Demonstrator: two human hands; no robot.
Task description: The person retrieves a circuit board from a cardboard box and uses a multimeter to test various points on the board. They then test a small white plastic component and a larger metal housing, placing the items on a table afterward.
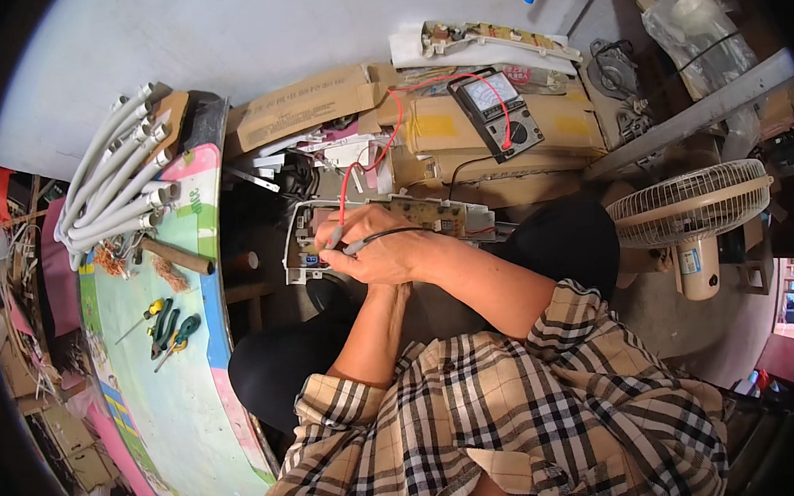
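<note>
The plaid shirt [479,397] faces a circuit board [425,213] stretching left to right.

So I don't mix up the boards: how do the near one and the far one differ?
The near board is partly covered by the right hand; the far board isn't. The near board looks larger in view than the far board. Both sit in pale frames.

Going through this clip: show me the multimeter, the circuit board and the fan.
Multimeter [495,115]: head view, middle of its body.
Circuit board [422,212]: head view, its uncovered right half.
Fan [693,204]: head view, its cage.
</note>
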